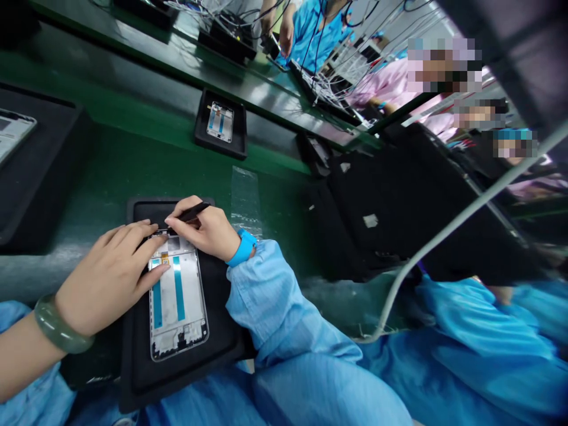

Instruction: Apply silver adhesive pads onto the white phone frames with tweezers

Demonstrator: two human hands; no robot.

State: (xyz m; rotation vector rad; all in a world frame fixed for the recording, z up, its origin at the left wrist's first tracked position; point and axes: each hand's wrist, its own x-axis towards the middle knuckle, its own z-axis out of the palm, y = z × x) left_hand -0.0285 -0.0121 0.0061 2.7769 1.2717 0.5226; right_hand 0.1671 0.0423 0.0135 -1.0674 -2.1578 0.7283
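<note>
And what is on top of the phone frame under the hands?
Two blue strips and a small orange piece show on the phone frame. The left hand covers part of its upper left side; whatever lies beneath is hidden.

on green table (133, 160): clear plastic strip (244, 192). set behind: small black tray (240, 145), containing phone frame (225, 127). at right: black stack (408, 195) with pale patches (370, 221), crossed in front by grey cable (432, 244). at far left: large black tray (51, 148), carrying partly visible device (14, 133).
</note>
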